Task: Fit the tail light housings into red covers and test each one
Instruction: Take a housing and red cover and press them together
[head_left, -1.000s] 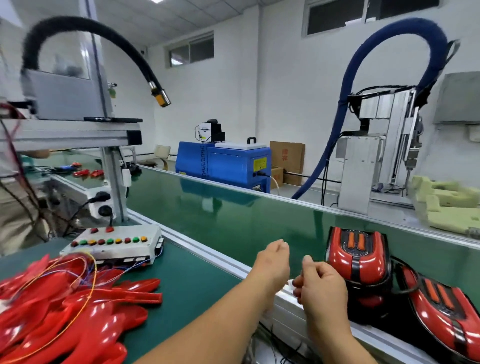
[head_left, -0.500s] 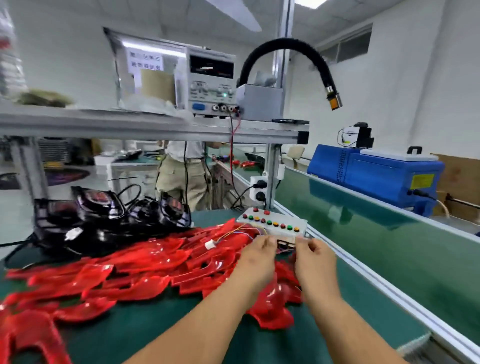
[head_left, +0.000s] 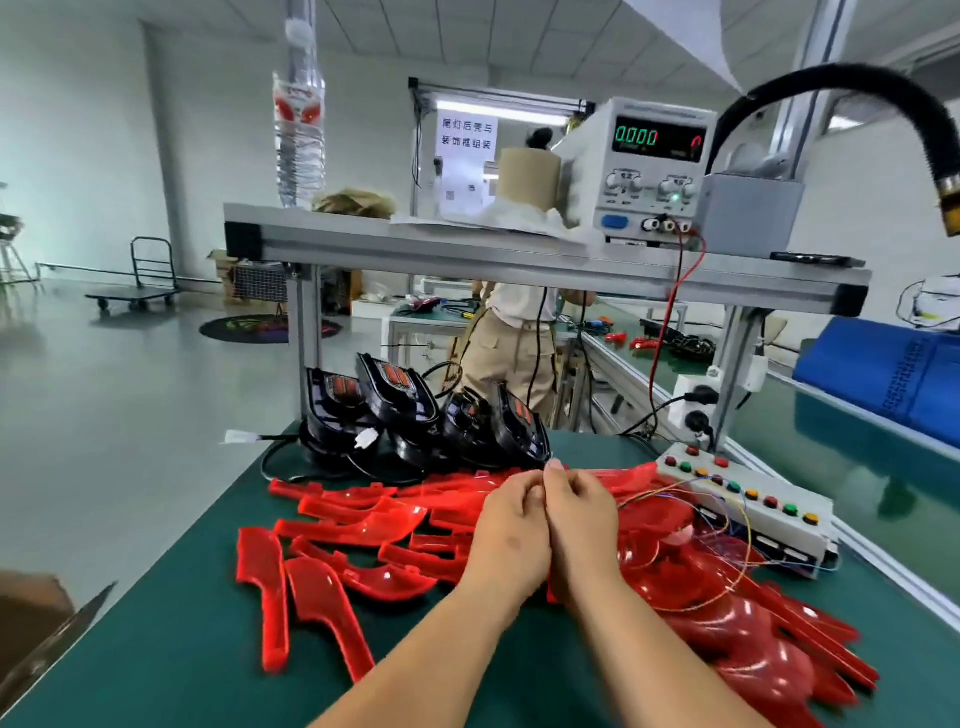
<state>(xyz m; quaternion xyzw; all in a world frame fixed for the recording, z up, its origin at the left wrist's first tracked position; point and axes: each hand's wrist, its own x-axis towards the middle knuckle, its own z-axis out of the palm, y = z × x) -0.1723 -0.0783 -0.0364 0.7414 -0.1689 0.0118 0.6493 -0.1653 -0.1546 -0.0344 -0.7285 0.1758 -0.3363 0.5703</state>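
Left of the button box (head_left: 779, 525), left hand (head_left: 511, 535) and right hand (head_left: 582, 519) curl fingers together over red covers (head_left: 358, 530); can't tell what they hold. Covers likely light, stiff, slick; grip edges.

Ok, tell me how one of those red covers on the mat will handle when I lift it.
The red covers look thin and translucent, so probably light and fairly stiff, flexing at the narrow tail. Their glossy surface may be slippery. They lie overlapped, so lifting one could drag its neighbours.
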